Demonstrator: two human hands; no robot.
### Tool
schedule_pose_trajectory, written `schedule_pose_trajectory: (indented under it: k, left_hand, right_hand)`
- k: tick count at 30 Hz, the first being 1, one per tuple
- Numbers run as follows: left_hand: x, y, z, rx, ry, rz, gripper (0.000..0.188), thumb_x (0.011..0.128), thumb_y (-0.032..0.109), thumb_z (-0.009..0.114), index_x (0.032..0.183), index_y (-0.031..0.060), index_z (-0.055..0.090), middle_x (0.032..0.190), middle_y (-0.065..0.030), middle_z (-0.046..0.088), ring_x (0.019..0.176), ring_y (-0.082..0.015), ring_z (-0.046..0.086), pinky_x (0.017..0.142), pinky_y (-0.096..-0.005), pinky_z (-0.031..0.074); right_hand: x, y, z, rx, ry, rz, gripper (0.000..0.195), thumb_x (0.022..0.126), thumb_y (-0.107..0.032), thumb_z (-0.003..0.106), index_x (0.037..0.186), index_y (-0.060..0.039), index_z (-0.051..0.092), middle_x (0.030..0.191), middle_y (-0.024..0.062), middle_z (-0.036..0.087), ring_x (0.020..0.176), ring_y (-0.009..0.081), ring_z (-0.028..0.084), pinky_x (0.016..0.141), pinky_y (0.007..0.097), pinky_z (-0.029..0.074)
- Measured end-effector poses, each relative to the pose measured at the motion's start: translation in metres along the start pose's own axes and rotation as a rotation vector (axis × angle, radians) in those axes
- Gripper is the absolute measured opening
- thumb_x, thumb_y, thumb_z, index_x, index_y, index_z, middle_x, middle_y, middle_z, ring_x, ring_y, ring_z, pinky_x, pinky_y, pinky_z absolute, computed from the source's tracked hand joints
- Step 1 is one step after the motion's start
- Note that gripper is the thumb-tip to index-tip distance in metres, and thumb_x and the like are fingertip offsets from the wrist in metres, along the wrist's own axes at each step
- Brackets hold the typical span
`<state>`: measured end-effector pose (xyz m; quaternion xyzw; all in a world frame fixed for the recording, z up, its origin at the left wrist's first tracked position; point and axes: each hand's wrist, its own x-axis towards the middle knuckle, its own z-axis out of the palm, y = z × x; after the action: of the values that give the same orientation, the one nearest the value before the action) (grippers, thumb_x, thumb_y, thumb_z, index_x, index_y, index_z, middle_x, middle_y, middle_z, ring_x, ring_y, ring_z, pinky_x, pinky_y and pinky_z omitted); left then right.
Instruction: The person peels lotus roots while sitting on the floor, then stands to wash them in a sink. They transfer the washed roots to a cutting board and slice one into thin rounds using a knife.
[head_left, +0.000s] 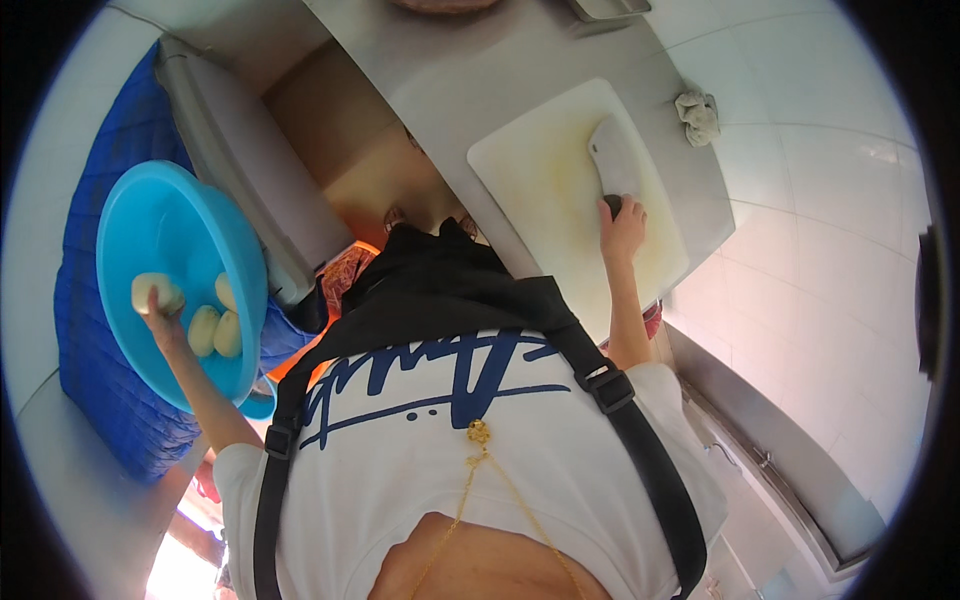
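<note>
My left hand (162, 324) is inside a light blue plastic basin (251, 300), gripping a pale peeled potato (148, 289). A second pale lump shows beside my fingers, and I cannot tell whether it is a separate potato. Several more peeled potatoes (203, 331) lie in the basin. On the right, my right hand (622, 234) is closed around the dark handle of a kitchen knife (616, 154). Its broad blade lies flat over a white cutting board (525, 165), pointing away from me. The board bears yellowish stains.
The board is on a stainless steel table (420, 67) near a tiled wall (810, 180). A crumpled cloth (697, 118) lies by the wall. Blue quilted fabric (112, 142) is under the basin, beside a grey chest-like unit (240, 150). An orange container (360, 259) stands low between.
</note>
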<state>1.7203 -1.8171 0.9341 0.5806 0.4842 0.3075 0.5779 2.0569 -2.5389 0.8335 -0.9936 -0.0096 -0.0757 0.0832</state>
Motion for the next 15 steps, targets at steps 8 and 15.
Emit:
schedule_pose_trajectory:
  k: [8, 15]
  left_hand:
    - [-0.088, 0.094, 0.105, -0.019, -0.609, 0.429, 0.072, 0.079, 0.031, 0.068, 0.135, 0.0013, 0.035, 0.132, -0.0126, 0.044, 0.121, -0.0268, 0.043, 0.101, -0.0417, 0.036]
    - [-0.262, 0.052, 0.404, 0.38, -1.208, 0.589, 0.067, 0.062, 0.036, 0.076, 0.118, 0.0117, 0.051, 0.135, -0.0122, 0.039, 0.127, -0.035, 0.03, 0.096, -0.0579, 0.027]
  right_hand:
    - [0.003, 0.007, 0.017, -0.144, 0.091, -0.16, 0.037, 0.084, -0.03, 0.056, 0.107, -0.002, 0.05, 0.107, 0.0135, 0.052, 0.099, 0.0328, 0.048, 0.083, 0.0428, 0.038]
    - [0.028, -0.039, 0.049, 0.128, 0.153, -0.263, 0.027, 0.085, -0.024, 0.054, 0.1, -0.0028, 0.056, 0.097, 0.0141, 0.058, 0.094, 0.0316, 0.054, 0.081, 0.0432, 0.042]
